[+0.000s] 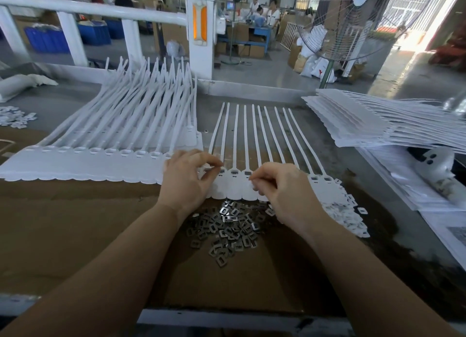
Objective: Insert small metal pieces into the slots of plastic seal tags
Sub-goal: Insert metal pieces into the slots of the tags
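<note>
A joined strip of white plastic seal tags (252, 147) lies flat on the table in front of me, tails pointing away, slots near my fingers. A pile of small metal pieces (227, 230) sits on brown cardboard just below the strip. My left hand (187, 177) hovers over the strip's left end, thumb and forefinger pinched together at a tag slot; whatever they hold is too small to see. My right hand (277, 188) is curled over the strip's middle, fingertips pinched close above a tag head.
A stack of tag strips (100, 145) lies to the left, tails curving up. Another stack of tag strips (378, 119) rests at the right. Small white plastic caps (345, 215) are heaped right of the metal pile. A white railing and a fan stand beyond the table.
</note>
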Tool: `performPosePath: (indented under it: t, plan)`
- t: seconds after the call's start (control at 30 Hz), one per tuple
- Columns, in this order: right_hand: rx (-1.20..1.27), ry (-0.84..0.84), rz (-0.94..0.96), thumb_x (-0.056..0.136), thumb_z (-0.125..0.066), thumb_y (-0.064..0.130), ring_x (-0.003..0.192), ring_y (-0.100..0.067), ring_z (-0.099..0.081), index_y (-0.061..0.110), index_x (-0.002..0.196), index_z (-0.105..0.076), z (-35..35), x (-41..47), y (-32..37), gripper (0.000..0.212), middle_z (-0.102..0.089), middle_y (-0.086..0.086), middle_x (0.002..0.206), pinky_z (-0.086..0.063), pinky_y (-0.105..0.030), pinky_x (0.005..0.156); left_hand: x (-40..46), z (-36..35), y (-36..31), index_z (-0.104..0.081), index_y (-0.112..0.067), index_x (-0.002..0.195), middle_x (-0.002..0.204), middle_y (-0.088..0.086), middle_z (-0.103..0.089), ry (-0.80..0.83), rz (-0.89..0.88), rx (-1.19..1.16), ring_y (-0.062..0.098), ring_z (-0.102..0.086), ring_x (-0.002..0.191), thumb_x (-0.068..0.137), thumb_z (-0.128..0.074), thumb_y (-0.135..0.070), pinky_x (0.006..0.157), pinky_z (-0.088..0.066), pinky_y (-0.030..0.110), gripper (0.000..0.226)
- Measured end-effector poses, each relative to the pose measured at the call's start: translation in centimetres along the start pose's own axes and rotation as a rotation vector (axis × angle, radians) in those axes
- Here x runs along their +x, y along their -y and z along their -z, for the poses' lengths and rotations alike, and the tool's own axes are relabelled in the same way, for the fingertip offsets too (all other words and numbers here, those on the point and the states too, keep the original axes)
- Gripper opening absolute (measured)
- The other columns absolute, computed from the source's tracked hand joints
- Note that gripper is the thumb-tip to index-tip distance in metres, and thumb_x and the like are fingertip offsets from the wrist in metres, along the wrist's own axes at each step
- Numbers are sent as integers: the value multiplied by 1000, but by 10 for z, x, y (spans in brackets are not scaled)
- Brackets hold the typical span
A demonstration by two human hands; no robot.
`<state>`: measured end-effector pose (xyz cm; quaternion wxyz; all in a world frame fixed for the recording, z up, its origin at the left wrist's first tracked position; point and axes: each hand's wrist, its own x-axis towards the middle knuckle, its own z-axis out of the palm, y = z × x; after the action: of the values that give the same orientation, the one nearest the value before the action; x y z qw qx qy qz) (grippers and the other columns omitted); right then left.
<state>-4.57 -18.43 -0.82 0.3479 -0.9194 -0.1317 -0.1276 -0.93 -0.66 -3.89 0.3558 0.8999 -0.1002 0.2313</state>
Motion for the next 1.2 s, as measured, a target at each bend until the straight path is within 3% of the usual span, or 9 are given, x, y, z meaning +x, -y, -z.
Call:
performPosePath:
  t: [0.1,0.2,0.3,0.37,0.53,0.77,0.93,1.1,1.2]
  plan:
    - [18,-13,-18,89,-58,7,81,-12,-62,11,95,-67,-9,9,5,12,-68,-1,88,-51,-23,78,-2,3,-4,-73,-25,88,78,-25,-55,26,-64,-115,11,-49,85,82,-69,-20,78,-34,18,8]
    - [10,8,12,89,-59,7,83,-14,-63,12,94,-62,-17,15,11,8,-67,-1,89,-51,-30,81,-2,5,-4,-73,-27,90,82,-16,-63,87,-66,-214,11,-53,85,82,-69,-20,80,-37,15,11]
    - [18,26,60,88,-58,6,83,-16,-62,13,93,-57,-22,19,16,9,-65,-1,87,-51,-36,80,-3,7,-5,-70,-32,91,83,-10,-67,133,-60,-309,0,-55,79,82,-69,-17,73,-37,8,17]
    - [31,25,93,89,-57,4,83,-16,-62,12,93,-56,-24,19,17,9,-64,-1,86,-51,-37,78,-3,7,-5,-72,-24,92,78,-16,-65,149,-49,-341,-7,-54,75,82,-69,-13,68,-36,4,15]
    - [33,13,96,89,-58,6,85,-13,-61,14,96,-57,-28,18,14,11,-64,2,88,-50,-33,79,-1,6,-2,-72,-21,85,74,-17,-63,184,34,-319,-3,-54,69,83,-69,-14,64,-38,6,8]
    - [-8,-177,39,88,-59,6,83,-7,-56,13,95,-64,-24,11,4,11,-57,11,83,-40,-13,74,1,2,1,-62,-31,78,76,-20,-59,130,157,-217,-5,-53,74,86,-66,-20,66,-37,0,14]
    - [-17,-240,15,89,-58,5,83,-9,-60,14,92,-66,-16,8,3,13,-62,10,83,-49,-23,77,-2,5,-3,-70,-24,82,77,-18,-62,162,101,-224,-1,-54,71,84,-66,-14,63,-36,1,11]
    - [-53,-296,-7,90,-57,9,79,-8,-58,15,91,-67,-11,4,0,11,-61,10,80,-46,-20,73,-4,10,-6,-73,-22,78,86,-6,-66,246,64,-212,7,-56,80,79,-62,-3,65,-35,5,22]
    - [-104,-339,-22,90,-57,9,78,-10,-57,14,91,-66,-9,1,-7,10,-63,8,81,-46,-23,71,-3,12,-7,-71,-23,74,90,-2,-62,316,62,-221,13,-55,82,77,-63,-2,70,-38,15,23]
